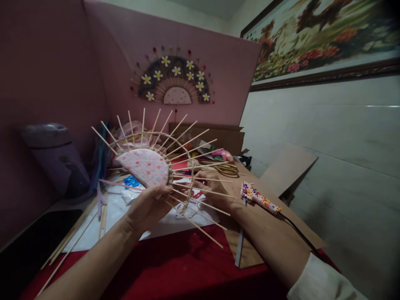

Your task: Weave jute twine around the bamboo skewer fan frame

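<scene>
My left hand (153, 204) grips the lower edge of a half-round fan (145, 166), its thumb on the front. The fan has a pale pink padded centre with small red prints, and thin wooden sticks radiate from its curved edge. Twine (170, 173) is woven close along that curve, and a looser strand arches farther out across the sticks. Behind the right-hand sticks, my right hand (212, 189) has its fingers closed on the twine. A small twine bundle (193, 163) shows just above those fingers. The sticks partly cover the fingertips.
A finished flower-decorated fan (175, 79) hangs on the pink board behind. A glue gun with a flowered cover (259, 198) lies on cardboard at right. Loose sticks (71, 233) lie left on white paper over red cloth. A lilac bin (59, 162) stands far left.
</scene>
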### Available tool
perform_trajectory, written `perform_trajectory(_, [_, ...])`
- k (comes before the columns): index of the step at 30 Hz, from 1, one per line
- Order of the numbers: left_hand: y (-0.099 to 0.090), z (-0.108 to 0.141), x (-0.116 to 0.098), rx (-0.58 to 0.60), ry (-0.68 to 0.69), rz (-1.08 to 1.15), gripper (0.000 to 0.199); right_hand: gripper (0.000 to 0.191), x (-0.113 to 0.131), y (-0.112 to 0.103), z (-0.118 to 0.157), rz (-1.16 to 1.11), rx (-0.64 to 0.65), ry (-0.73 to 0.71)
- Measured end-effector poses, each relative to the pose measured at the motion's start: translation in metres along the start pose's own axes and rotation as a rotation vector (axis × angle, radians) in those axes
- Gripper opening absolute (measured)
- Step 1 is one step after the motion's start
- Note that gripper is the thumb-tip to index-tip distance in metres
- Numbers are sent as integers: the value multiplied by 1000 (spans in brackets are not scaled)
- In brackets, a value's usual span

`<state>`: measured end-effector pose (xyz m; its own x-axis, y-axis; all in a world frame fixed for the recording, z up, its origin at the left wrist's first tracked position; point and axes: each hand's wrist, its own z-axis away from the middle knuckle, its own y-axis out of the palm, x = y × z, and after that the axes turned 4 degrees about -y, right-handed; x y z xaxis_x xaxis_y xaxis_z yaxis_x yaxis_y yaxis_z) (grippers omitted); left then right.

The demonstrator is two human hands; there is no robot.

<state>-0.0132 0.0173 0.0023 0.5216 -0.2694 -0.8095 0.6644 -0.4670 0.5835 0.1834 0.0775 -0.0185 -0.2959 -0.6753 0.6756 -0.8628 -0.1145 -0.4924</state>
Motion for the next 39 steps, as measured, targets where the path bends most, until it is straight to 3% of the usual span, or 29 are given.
perform_trajectory(12, [-1, -2, 2, 11, -32, 4, 31, 12, -14, 4, -3, -80, -55, 57])
perform_trajectory(18, [7, -6, -12, 2, 18, 34, 23, 14, -5, -1, -2, -35, -67, -8])
perform_trajectory(24, [16, -10, -27, -45, 29, 5, 30, 23, -10, 3, -5, -249, -134, 30])
perform_trajectory(28, [15, -15, -34, -23, 11, -48, 33, 22, -16, 4, -10, -242, -176, -11])
perform_trajectory(33, [8, -25, -41, -18, -34, -27, 34, 19, -20, 0, -11, -145, -229, -45])
perform_trajectory(39, [-16, -27, -34, -82, 11, 38, 30, 18, -16, -4, -9, -96, -309, -47])
